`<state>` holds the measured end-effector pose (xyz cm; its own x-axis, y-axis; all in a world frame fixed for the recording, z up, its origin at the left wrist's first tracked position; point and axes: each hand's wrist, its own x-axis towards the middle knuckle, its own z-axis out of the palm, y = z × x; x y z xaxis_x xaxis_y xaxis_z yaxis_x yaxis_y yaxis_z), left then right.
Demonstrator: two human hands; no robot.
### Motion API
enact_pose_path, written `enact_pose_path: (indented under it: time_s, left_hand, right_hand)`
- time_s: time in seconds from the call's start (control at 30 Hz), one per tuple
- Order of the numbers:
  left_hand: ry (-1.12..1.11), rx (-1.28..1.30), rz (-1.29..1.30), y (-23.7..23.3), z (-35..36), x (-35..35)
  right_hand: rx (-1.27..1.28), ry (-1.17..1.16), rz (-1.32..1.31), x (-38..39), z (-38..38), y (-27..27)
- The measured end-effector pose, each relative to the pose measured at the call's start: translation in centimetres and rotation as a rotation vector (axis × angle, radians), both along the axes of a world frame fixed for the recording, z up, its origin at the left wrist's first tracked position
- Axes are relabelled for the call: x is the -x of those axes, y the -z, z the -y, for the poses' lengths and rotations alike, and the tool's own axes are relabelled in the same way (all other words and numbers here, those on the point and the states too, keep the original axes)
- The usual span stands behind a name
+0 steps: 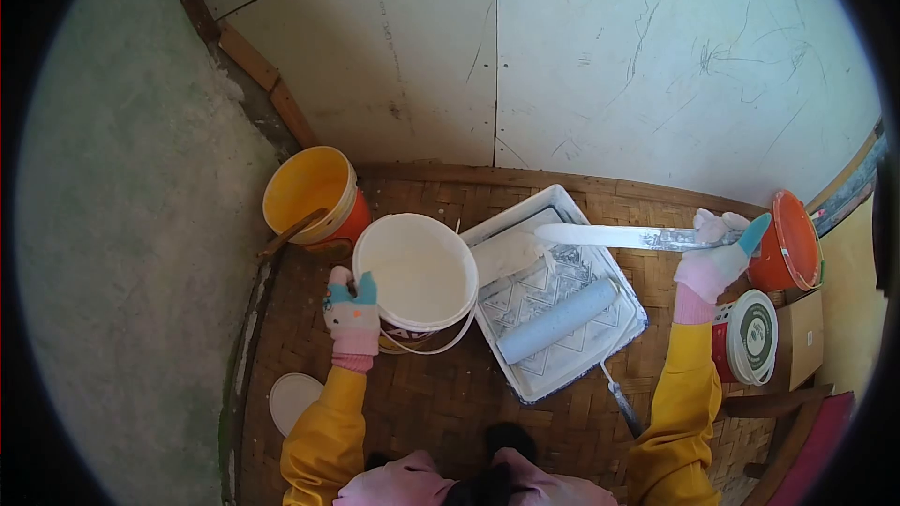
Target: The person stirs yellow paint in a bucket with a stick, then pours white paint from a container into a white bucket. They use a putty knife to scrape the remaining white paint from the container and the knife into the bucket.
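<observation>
My left hand, in a pink and white glove with teal fingertips, grips the left rim of a white paint bucket. White paint fills the bucket near its top. In a matching glove, my right hand holds one end of a flat, paint-smeared stirring stick. The stick's white-coated far end reaches over the paint tray. A pool of white paint lies in the tray's upper left, below the stick's tip. A light blue paint roller rests across the ridged part, its handle sticking out toward me.
A yellow-lined bucket with a wooden stick stands at the left wall. On the right are an orange bucket, a lidded tub, a cardboard box and a chair. A round lid lies on the woven floor.
</observation>
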<state>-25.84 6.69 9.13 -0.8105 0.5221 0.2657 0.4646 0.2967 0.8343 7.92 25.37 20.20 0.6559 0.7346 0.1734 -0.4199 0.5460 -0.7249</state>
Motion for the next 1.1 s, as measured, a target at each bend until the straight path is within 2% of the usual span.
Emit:
enact_pose_path:
  time_s: [0.07,0.1,0.17,0.3,0.37,0.4,0.47,0.57,0.7,0.8,0.97,1.1]
  left_hand:
    - [0.005,-0.014,-0.005,0.9,1.1,0.6]
    - [-0.028,-0.036,0.013,1.2,1.6,0.7]
    - [-0.048,-0.126,0.071,2.4,2.6,1.1]
    - [-0.075,-0.172,0.141,4.6,4.7,1.2]
    - [-0.093,-0.283,0.185,6.8,5.7,1.6]
    - [-0.094,-0.284,0.187,7.5,6.2,1.6]
    - [-0.06,-0.419,0.341,8.3,6.9,1.4]
    - [-0.097,-0.444,0.374,8.3,6.8,1.2]
    - [-0.092,-0.436,0.312,9.0,7.0,1.5]
    - [-0.07,-0.438,0.311,9.1,7.1,1.5]
    - [-0.062,-0.432,0.288,9.2,7.1,1.6]
    - [-0.066,-0.466,0.337,9.3,7.0,1.5]
  right_hand:
    - [-0.054,0.025,0.264,0.5,0.1,0.6]
    - [-0.054,0.021,0.266,0.5,-0.1,1.1]
    - [-0.209,0.376,0.955,0.4,-0.6,2.0]
    - [-0.276,0.343,0.97,1.8,0.7,0.6]
    - [-0.344,-0.159,0.58,2.5,1.7,-0.2]
    - [-0.346,-0.16,0.582,3.0,2.1,-0.7]
    - [-0.428,-0.36,0.429,4.0,2.9,-1.6]
    - [-0.434,-0.351,0.544,4.6,3.3,-2.0]
    - [-0.491,-0.403,0.557,4.6,3.1,-1.9]
    - [-0.415,-0.357,0.564,4.8,3.1,-1.8]
    - [-0.501,-0.497,0.56,5.3,3.4,-2.1]
    - [-0.516,-0.52,0.56,5.6,3.6,-2.3]
